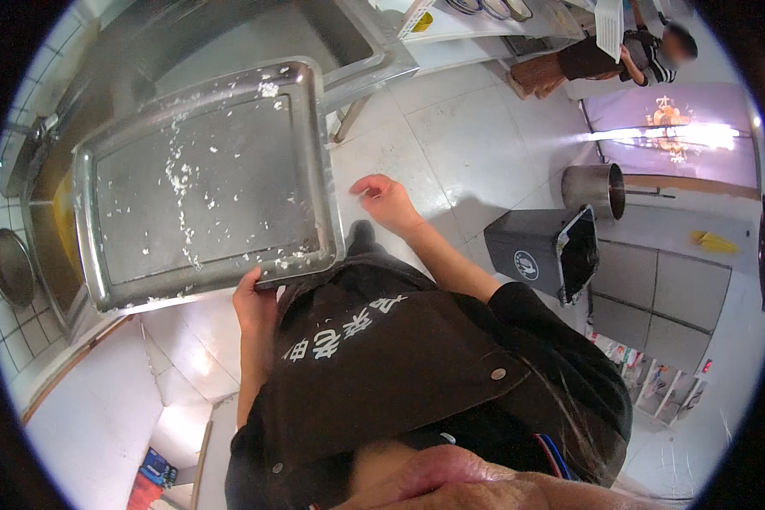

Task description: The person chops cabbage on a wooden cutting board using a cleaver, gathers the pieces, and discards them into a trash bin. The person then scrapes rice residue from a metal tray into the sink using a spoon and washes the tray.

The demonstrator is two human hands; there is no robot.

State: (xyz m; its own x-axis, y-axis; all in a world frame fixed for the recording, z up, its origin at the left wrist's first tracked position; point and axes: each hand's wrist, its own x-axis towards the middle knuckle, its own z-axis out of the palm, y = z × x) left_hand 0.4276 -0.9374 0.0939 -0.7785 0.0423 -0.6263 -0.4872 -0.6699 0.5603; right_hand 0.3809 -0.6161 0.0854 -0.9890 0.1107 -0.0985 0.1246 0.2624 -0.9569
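A rectangular stainless-steel tray (242, 178) is tilted over the near side of a metal sink, with white grains that look like cooked rice scattered across its inside. My left hand (255, 303) grips the tray's near edge, thumb over the rim and the other fingers hidden beneath. To the right of the tray, my right hand (386, 201) hangs in the air with its fingers curled and nothing visible in them. A gap separates it from the tray's right rim. Behind the tray lies the stainless-steel sink (398, 67), partly covered by it.
A grey bin (516, 245) with a black liner and a steel pot (593, 191) stand to the right. Bowls (494, 7) rest on a white counter at the top. Another person (599, 60) holds a white basket (609, 29). A round sieve (13, 268) hangs at far left.
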